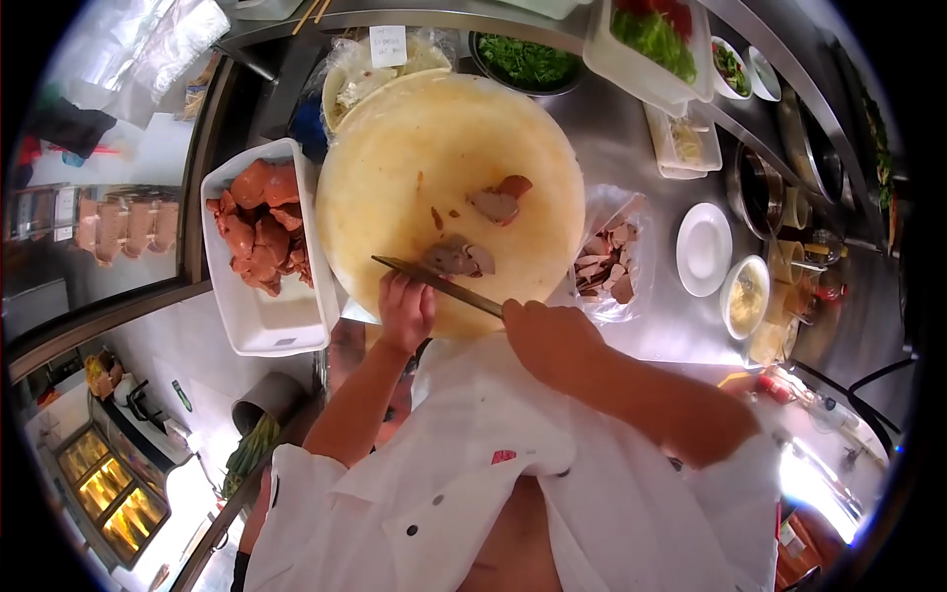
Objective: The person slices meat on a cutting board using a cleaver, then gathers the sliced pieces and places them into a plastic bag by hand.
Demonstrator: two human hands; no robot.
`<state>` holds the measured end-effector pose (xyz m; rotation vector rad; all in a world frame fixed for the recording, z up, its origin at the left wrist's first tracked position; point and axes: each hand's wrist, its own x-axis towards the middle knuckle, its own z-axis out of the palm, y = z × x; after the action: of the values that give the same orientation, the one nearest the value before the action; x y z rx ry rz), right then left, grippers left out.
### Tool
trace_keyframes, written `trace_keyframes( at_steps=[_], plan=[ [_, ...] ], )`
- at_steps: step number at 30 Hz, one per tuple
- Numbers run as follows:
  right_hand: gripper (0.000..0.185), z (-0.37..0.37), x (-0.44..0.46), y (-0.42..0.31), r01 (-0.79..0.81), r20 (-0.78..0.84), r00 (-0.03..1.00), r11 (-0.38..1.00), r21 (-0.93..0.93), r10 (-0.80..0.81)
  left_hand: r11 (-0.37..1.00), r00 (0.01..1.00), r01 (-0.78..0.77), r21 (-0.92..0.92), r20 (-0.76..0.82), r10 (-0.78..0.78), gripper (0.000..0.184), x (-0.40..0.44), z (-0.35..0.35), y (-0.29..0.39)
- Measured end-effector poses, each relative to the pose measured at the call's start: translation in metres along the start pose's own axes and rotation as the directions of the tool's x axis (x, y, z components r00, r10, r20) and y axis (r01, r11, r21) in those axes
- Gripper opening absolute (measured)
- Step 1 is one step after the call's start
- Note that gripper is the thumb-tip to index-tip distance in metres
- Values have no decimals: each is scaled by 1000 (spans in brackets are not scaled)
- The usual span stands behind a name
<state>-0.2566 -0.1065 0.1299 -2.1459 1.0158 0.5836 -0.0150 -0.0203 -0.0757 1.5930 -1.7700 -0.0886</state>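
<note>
My right hand [545, 337] is closed around the handle of a cleaver [439, 283], its blade reaching left across the near part of a round, pale yellow chopping board [434, 128]. Close to the blade's left end, my left hand [406, 308] has its fingers bent down at the board. What those fingers press or hold is hidden. Just beyond the blade lie greyish-brown meat slices [462, 259], which look like liver. Farther right on the board is another cut piece [495, 202], with a few small scraps nearby.
A white tub [326, 331] of raw reddish-brown meat [261, 222] stands left of the board. To the right, a clear plastic bag [631, 212] holds sliced meat. Beyond are a white plate [704, 249], a bowl [745, 296] and chopped greens [528, 61].
</note>
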Motion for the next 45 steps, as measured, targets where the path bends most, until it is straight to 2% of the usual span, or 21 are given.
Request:
trace_keyframes(
  at_steps=[2, 11, 14, 17, 22, 26, 31, 41, 45],
  plan=[
    [16, -6, -4, -4, -37, 26, 999, 999, 27, 36, 1000, 1000, 4, -9, 3, -4, 15, 1, -2, 1],
    [15, 7, 33, -3, 19, 23, 999, 992, 126, -22, 998, 1000, 12, -67, -9, -13, 14, 6, -1, 0],
    [15, 35, 57, 3, 96, -74, 993, 994, 60, -92, 997, 1000, 22, -76, 10, -21, 13, 7, -4, 0],
    [18, 54, 80, 9, 98, -110, 989, 995, 32, -94, 997, 1000, -16, -81, -14, 15, 13, 7, -1, -2],
    [21, 50, 81, 18, 77, -104, 992, 997, 7, -76, 995, 1000, 4, -103, 23, -1, 16, 12, -7, 3],
    [19, 16, 29, 12, 98, -122, 988, 995, -15, -99, 998, 999, 45, -36, 1, -45, 15, -1, -2, 2],
    [14, -2, 4, 1, 44, -32, 999, 999, 29, -43, 999, 996, 42, 1, 75, -42, 16, -5, -5, -2],
    [17, 23, 48, 1, 90, -28, 996, 995, 44, -89, 999, 999, 22, -44, 47, -20, 14, -4, 0, -8],
    [18, 56, 75, 9, 125, -110, 986, 992, -19, -126, 997, 990, 40, -60, 134, -31, 14, -12, 4, -16]
  ],
)
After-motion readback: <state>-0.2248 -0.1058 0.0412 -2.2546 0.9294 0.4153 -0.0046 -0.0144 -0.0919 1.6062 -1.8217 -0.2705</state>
